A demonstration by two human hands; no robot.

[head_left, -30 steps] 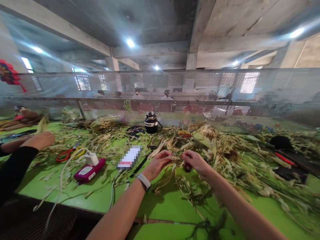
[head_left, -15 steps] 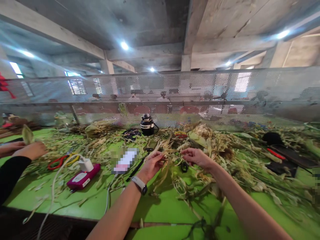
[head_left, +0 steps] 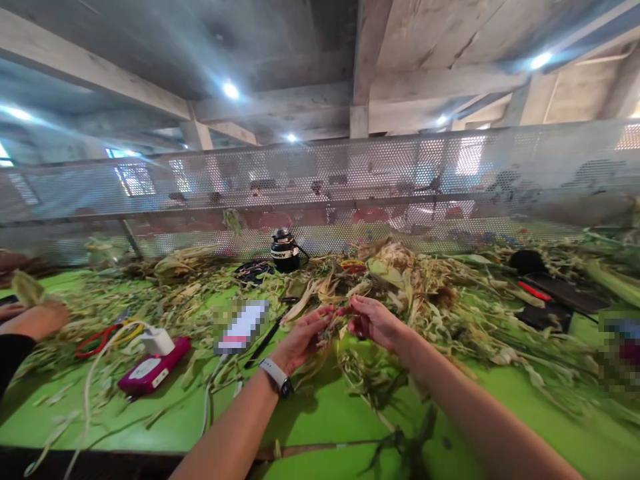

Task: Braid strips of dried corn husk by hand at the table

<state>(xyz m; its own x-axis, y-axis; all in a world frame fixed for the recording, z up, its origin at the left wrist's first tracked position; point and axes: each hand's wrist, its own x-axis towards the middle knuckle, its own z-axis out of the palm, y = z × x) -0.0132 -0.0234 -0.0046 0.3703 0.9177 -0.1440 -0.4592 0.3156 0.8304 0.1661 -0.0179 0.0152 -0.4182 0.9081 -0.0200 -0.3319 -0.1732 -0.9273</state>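
Note:
My left hand [head_left: 304,339], with a pale-banded watch [head_left: 275,377] on its wrist, is closed on a dried corn husk [head_left: 327,337], a thin bundle of straw-coloured strips. My right hand [head_left: 376,321] faces it, fingers curled in a pinch, its tips almost meeting those of the left. What the right fingers hold is too small to make out. Just below both hands lies a tangle of greenish husk strips [head_left: 367,380]. Behind them spreads a heap of dried husks [head_left: 420,277].
Left of my hands lie a phone [head_left: 243,325] on a cable, a magenta power bank [head_left: 153,370] with a white plug, and red-and-yellow-handled scissors [head_left: 97,341]. A black bottle [head_left: 285,252] stands by the perforated screen [head_left: 320,173]. A co-worker's hand [head_left: 43,320] holds a leaf at far left.
My hands have come together: the right moved left toward the left hand, closing the gap between their fingertips. The whole view has shifted slightly.

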